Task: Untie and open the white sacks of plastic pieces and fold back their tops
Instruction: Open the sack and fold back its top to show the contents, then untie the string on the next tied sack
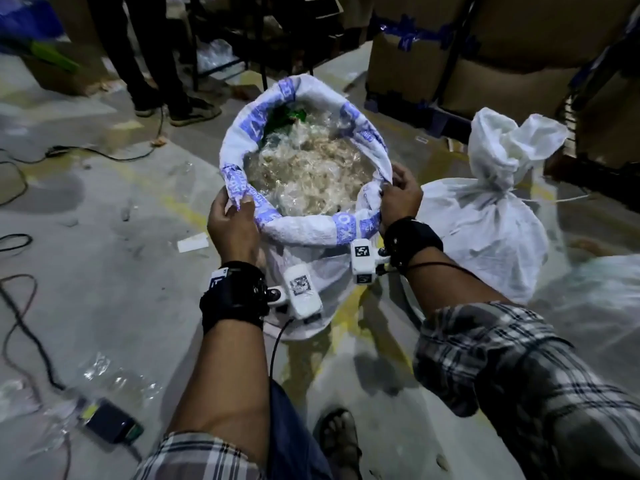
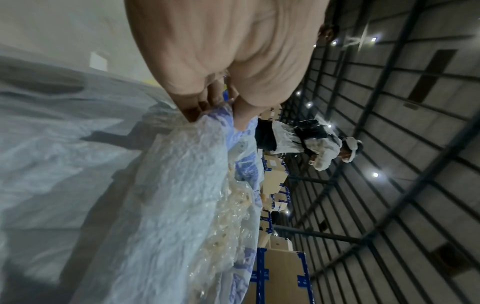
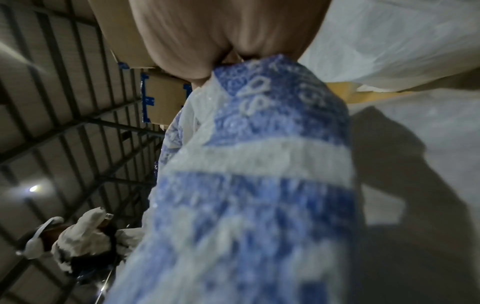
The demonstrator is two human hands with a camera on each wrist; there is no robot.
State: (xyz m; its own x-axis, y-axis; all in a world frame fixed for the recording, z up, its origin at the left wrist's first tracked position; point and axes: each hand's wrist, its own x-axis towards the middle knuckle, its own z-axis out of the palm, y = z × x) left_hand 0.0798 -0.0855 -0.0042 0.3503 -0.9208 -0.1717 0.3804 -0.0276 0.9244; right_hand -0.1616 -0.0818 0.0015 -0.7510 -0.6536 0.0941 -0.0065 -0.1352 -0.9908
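An open white sack [image 1: 304, 233] with blue print stands on the floor in front of me, its top rolled outward into a thick rim. Clear and yellowish plastic pieces [image 1: 311, 171] fill it. My left hand [image 1: 233, 216] grips the rolled rim at the near left; in the left wrist view the fingers [image 2: 207, 100] pinch the blue-printed fabric [image 2: 244, 144]. My right hand [image 1: 398, 195] grips the rim at the near right, and in the right wrist view the rolled rim [image 3: 259, 164] bunches under the palm. A second white sack [image 1: 491, 216], tied at the neck, stands to the right.
Black cables [image 1: 20, 306] and a dark device [image 1: 110, 424] lie on the floor at the left. A person's legs [image 1: 152, 64] stand behind the sack. Stacked cardboard boxes [image 1: 485, 57] with blue tape fill the back right. My sandalled foot [image 1: 341, 441] is below the sack.
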